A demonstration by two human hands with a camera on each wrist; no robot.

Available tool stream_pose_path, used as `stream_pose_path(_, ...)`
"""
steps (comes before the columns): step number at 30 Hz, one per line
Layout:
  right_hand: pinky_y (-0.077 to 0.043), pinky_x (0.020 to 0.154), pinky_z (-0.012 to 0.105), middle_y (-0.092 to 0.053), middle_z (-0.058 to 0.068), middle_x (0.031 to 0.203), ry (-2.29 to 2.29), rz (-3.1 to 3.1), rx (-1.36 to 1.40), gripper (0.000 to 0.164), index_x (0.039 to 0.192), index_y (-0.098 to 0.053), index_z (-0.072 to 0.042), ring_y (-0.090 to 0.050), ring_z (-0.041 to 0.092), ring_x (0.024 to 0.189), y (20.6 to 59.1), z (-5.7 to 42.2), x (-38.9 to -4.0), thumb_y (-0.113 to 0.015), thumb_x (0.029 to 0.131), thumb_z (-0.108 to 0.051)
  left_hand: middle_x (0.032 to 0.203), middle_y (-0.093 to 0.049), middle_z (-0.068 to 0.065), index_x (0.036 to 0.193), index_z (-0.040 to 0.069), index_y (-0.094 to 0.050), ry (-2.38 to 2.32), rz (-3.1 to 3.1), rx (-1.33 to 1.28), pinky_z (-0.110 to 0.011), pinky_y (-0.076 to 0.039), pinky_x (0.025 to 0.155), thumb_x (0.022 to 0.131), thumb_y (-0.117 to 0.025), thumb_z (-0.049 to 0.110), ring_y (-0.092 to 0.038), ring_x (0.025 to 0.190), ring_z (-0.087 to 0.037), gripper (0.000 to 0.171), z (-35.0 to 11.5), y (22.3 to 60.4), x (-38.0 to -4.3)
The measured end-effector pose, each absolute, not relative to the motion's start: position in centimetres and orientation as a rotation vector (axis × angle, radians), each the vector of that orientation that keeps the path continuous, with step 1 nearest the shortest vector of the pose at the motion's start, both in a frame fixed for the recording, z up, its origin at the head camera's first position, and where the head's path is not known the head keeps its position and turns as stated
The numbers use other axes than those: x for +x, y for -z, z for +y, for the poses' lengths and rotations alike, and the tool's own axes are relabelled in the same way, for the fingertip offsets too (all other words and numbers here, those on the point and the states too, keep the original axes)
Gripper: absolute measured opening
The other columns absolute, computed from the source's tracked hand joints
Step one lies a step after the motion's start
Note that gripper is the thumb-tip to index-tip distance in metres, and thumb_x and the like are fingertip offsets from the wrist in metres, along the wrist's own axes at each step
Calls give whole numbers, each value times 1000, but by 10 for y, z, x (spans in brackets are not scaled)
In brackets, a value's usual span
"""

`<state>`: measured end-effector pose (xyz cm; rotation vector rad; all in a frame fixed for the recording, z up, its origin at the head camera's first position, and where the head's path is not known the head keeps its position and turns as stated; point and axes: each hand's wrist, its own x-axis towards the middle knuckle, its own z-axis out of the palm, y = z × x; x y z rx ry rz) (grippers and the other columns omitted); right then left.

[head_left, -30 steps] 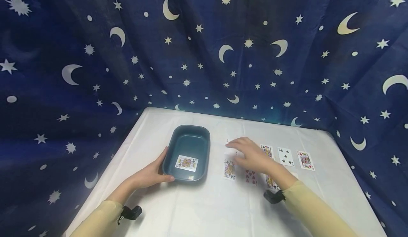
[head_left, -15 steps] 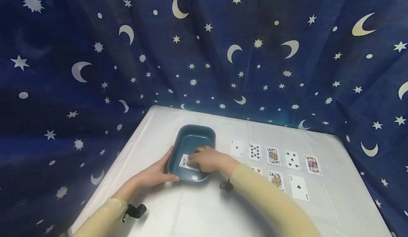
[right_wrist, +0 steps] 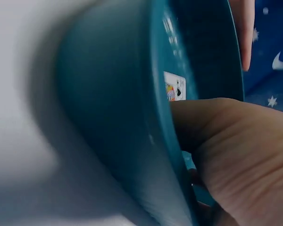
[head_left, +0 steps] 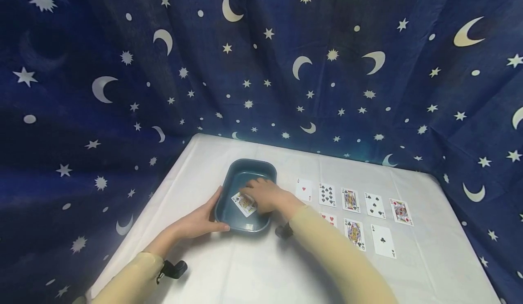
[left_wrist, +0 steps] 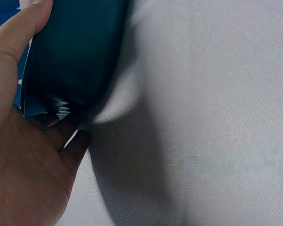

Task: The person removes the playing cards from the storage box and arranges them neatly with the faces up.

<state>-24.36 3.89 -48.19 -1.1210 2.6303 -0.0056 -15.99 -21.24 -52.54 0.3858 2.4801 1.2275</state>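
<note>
A dark teal plastic tray [head_left: 231,215] stands on the left half of the white table, with a picture playing card [head_left: 244,205] inside it. My left hand [head_left: 196,222] grips the tray's near left corner, thumb by the front rim and fingers along the outer side; the left wrist view shows this hand [left_wrist: 28,155] against the tray wall. My right hand [head_left: 263,195] reaches into the tray and holds the card near its upper edge, fingertips partly hidden. In the right wrist view the tray's rim [right_wrist: 158,94] hides much of this hand [right_wrist: 245,155].
Face-up cards lie in two rows on the right, including an ace of hearts [head_left: 303,190], a ten of spades [head_left: 327,195] and an ace of clubs [head_left: 383,241]. My right sleeve [head_left: 327,245] covers part of the front row. A star-patterned blue curtain [head_left: 261,58] hangs behind the table.
My right hand has moved left from above the laid-out cards into the tray. The card there has turned from lying crosswise to slanted. My left hand stays at the tray.
</note>
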Motion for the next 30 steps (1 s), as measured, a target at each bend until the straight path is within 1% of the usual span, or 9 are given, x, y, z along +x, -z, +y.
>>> stream_pose_path(3,-24,123,50,-44,2,156,52,2595,-1057,94,156,-45,-30,-35,28,147,480,37,-249,-87,73,-14,172,1,-10,166,21,7,-1229,2478,392,-57,-15,123,84,-83,47,-6,155,-35,124,-213,525,-160)
stream_pose_path(6,-26,122,51,-44,2,156,40,2569,-1029,92,156,-45,-31,-35,29,146,478,34,-251,-86,75,-16,172,1,-9,166,21,7,-1226,2479,398,-55,-15,123,84,-83,48,-6,155,-34,124,-213,526,-160)
stream_pose_path(9,-31,120,48,-46,1,153,17,2569,-1010,90,154,-48,-31,-39,26,142,476,31,-253,-88,74,-21,172,1,-7,166,23,7,-1230,2478,402,-54,-14,123,84,-83,49,-6,156,-32,124,-213,527,-161)
stream_pose_path(11,-35,117,46,-48,1,149,18,2574,-997,90,152,-51,-30,-43,25,137,476,30,-254,-91,71,-22,172,1,-7,166,23,7,-1230,2483,406,-54,-14,123,83,-83,49,-6,155,-33,124,-213,527,-161)
stream_pose_path(15,-39,115,43,-49,1,147,56,2585,-961,89,145,-55,-27,-45,23,133,478,30,-256,-96,66,-23,172,0,-9,166,19,6,-1240,2486,422,-56,-15,123,83,-84,48,-7,155,-34,125,-212,527,-161)
stream_pose_path(20,-39,116,40,-51,2,143,58,2612,-950,86,138,-58,-22,-46,22,134,483,32,-258,-98,62,-29,172,1,-7,166,19,6,-1236,2485,435,-54,-15,123,83,-83,50,-7,155,-32,125,-213,527,-162)
stream_pose_path(23,-41,114,36,-56,1,132,45,2630,-978,85,133,-59,-18,-51,20,126,485,32,-260,-99,60,-30,172,2,-4,165,21,7,-1224,2480,426,-51,-15,124,82,-82,53,-7,156,-29,126,-214,526,-162)
stream_pose_path(26,-42,112,33,-59,-2,125,51,2633,-998,85,131,-58,-16,-53,18,119,487,32,-260,-100,58,-30,172,2,-5,165,21,8,-1225,2474,427,-51,-14,124,82,-82,54,-6,156,-29,127,-214,526,-162)
stream_pose_path(30,-40,113,33,-60,-2,126,56,2618,-1018,87,133,-58,-17,-53,17,120,487,33,-260,-100,58,-31,172,2,-6,165,19,7,-1228,2481,426,-52,-14,124,82,-82,53,-6,156,-31,127,-214,526,-162)
